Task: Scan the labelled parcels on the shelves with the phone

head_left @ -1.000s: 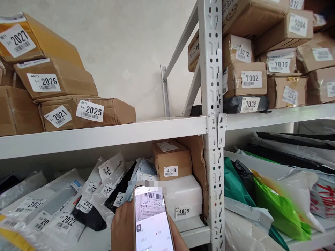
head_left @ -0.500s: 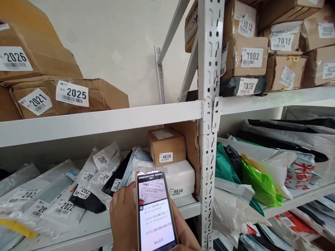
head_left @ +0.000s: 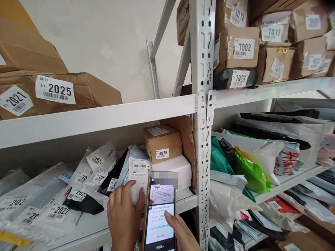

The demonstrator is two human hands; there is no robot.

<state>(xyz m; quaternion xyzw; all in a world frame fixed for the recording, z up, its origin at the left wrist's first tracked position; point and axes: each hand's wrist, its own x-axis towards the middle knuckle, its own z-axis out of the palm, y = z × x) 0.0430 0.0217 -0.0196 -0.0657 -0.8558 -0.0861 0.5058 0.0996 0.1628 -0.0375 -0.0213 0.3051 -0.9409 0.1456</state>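
Phone in my right hand, white parcel under my left, at the lower shelf.

My left hand (head_left: 123, 218) curls its fingers (head_left: 131, 186) over the edge of a white parcel with a barcode label (head_left: 140, 172) standing on the lower shelf (head_left: 187, 202), just left of the white foam box (head_left: 178, 167) that carries the cardboard box marked 4039 (head_left: 162, 143). My right hand (head_left: 183, 233) grips the smartphone (head_left: 160, 216) upright, thumb resting on its lit screen, just in front of the parcel.
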